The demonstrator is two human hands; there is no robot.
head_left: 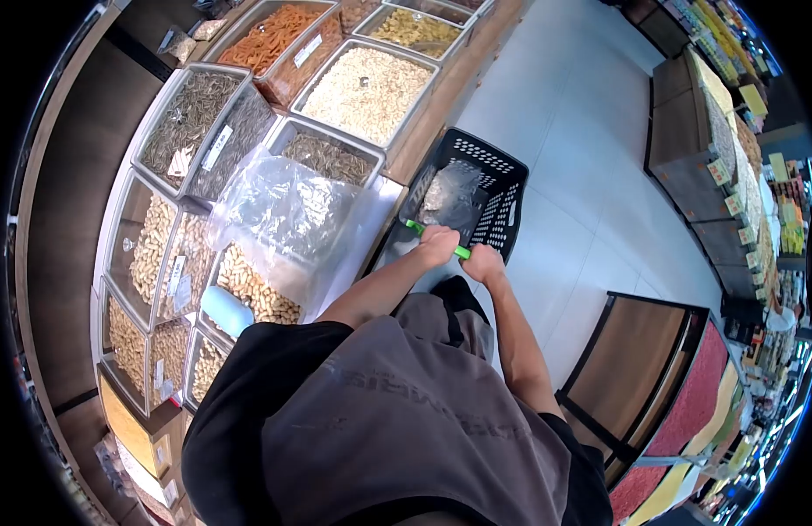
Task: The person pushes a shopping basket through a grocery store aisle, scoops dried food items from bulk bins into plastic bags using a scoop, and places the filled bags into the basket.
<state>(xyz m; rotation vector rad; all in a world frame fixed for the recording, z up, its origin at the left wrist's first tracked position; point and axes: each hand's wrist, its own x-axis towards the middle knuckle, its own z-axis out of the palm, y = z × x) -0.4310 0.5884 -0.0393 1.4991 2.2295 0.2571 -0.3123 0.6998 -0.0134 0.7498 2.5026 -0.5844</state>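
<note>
Both my hands grip the bright green handle [462, 252] of a black shopping basket [497, 219]. My left hand [439, 245] is wrapped round it on the left, and my right hand [485, 262] closes on its right end. Inside the basket lies a clear plastic bag [450, 193] with pale contents. To the left, a large clear plastic bag [287, 210] rests over the bins. A light blue scoop [227, 310] sits on a bin of peanuts [257, 285].
Bins of dried fish [191, 118], pale flakes [366, 88] and orange strips [270, 39] line the wooden counter [423, 110] at left. A brown-panelled display stand [634, 359] is at lower right. More shelves [699, 158] stand across the tiled floor [581, 175].
</note>
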